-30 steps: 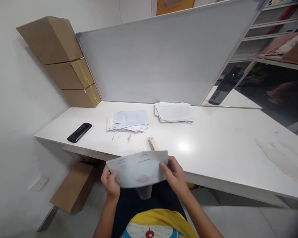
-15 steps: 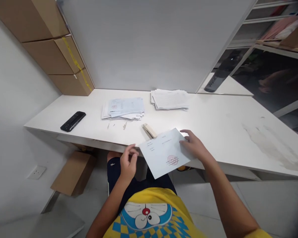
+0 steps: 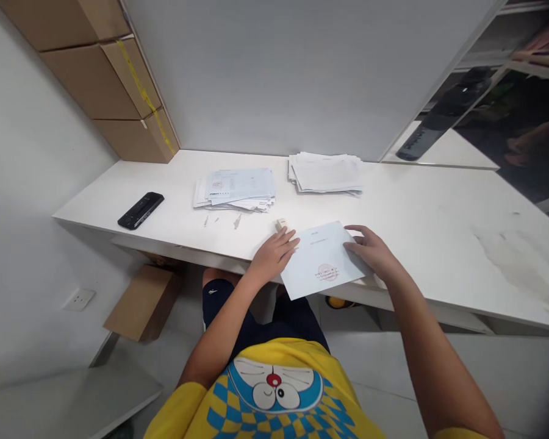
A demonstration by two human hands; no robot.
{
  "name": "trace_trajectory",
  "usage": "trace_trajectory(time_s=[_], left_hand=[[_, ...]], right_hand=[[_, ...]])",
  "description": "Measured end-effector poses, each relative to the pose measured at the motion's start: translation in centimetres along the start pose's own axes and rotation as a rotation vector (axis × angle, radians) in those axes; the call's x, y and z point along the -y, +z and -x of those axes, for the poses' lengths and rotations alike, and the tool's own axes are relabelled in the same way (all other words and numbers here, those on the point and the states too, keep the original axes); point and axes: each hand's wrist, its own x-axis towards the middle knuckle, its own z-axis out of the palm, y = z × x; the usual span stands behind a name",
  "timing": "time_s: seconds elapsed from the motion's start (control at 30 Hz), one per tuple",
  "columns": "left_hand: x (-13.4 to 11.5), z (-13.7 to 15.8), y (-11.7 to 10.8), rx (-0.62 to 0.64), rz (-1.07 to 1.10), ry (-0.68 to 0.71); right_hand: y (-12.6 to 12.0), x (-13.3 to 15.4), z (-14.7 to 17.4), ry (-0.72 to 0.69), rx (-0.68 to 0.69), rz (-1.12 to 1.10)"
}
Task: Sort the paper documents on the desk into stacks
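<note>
A pale paper sheet (image 3: 318, 259) with a red round stamp overhangs the desk's front edge. My right hand (image 3: 370, 253) pinches its right side between thumb and fingers. Over a cream-coloured stapler (image 3: 281, 223) lies my left hand (image 3: 274, 253), its fingers stretched out and slightly apart. Most of the stapler is hidden beneath that hand; only its far end shows. The left fingertips reach the sheet's left edge, and I cannot tell whether they touch it.
A stack of papers (image 3: 240, 186) lies at the back left of the white desk (image 3: 421, 244), another paper stack (image 3: 326, 172) to its right. A black phone (image 3: 141, 211) rests near the left end. Cardboard boxes (image 3: 135, 134) are piled at the back left corner.
My left hand has moved forward and right, from beside the sheet's left corner onto the stapler. The sheet stays in my right hand. The view has shifted slightly.
</note>
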Motion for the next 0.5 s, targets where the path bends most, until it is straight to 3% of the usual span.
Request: trace_trajectory(time_s=[0.13,0.23,0.5], left_hand=[[-0.1,0.8,1.6,-0.084,-0.074,0.011],[-1.0,1.1,1.9,-0.073,-0.159,0.000],[-3.1,2.1,-1.7,-0.032,-0.199,0.024]], right_hand=[[0.2,-0.5,-0.8,-0.018,0.009,0.021],[0.3,-0.1,-1.0,-0.007,0.012,0.061],[-1.0,-0.2,0.1,-0.125,0.083,0.173]])
